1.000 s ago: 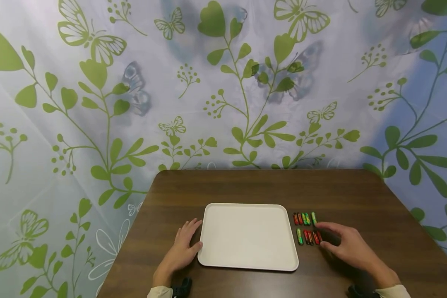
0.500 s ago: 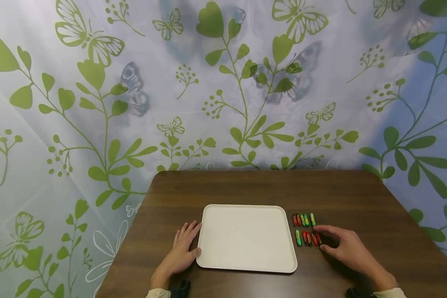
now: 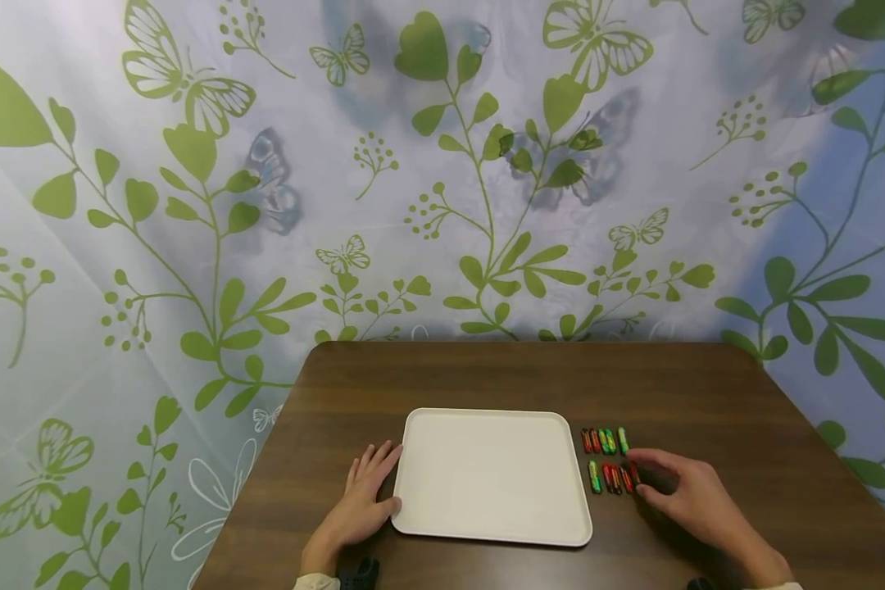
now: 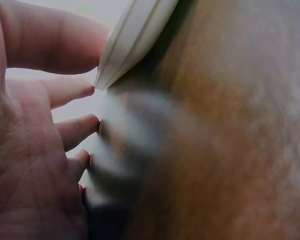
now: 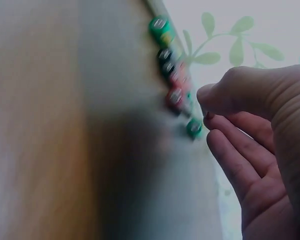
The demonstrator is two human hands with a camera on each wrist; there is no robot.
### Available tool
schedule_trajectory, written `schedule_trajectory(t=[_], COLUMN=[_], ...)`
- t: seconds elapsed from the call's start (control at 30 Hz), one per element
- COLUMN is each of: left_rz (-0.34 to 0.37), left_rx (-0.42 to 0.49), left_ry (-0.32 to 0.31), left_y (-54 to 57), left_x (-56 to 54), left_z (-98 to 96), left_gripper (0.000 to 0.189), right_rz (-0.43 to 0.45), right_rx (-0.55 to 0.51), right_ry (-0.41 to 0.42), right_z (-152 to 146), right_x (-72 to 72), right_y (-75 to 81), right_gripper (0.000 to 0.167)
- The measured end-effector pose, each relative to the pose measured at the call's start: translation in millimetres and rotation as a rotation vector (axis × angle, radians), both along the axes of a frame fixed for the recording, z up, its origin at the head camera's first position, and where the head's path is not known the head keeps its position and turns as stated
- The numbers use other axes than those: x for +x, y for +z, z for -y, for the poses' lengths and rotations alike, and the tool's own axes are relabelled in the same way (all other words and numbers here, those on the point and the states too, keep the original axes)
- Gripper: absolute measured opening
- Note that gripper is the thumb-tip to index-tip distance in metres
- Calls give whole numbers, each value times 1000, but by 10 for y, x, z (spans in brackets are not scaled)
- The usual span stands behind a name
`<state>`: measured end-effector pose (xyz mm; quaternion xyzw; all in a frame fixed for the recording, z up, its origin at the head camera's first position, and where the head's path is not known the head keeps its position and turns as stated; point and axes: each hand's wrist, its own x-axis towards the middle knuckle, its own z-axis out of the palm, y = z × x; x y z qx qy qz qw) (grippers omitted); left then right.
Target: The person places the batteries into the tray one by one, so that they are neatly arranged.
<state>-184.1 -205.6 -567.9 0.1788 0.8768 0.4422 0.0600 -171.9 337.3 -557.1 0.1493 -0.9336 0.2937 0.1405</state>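
My left hand lies on the left of a white rectangular tray. Its fingers are spread and touch the tray's left edge; the left wrist view shows the thumb and fingertips at the tray's rim. To the tray's right, small batteries in red, black and green lie in two rows. My right hand is at the right end of the near row, thumb and index finger pinching the ends of a red battery. In the right wrist view the fingers mostly hide that battery; a green battery shows beside them.
Several batteries are in the far row, among them a green one. Another green battery begins the near row by the tray. The brown wooden table has a leaf-and-butterfly patterned curtain behind it.
The red battery at my right fingertips now stands slightly apart from its neighbour. My left hand stays at the tray's edge. The head view shifts slightly.
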Motion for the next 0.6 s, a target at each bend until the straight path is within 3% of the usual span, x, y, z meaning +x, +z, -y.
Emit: schedule_trajectory(t=[0.23, 0.33, 0.6], left_rz=[-29, -32, 14], left_rx=[65, 52, 14], left_ry=[-12, -8, 15], left_y=[-224, -248, -29], left_x=[-76, -79, 6], left_z=[62, 68, 4], left_gripper=[80, 80, 82], right_rz=[-31, -29, 11], right_rx=[-99, -124, -196], right_ry=[56, 70, 112], right_z=[282, 459, 968], right_x=[-91, -141, -293], right_y=[186, 248, 292], right_gripper=[47, 48, 49])
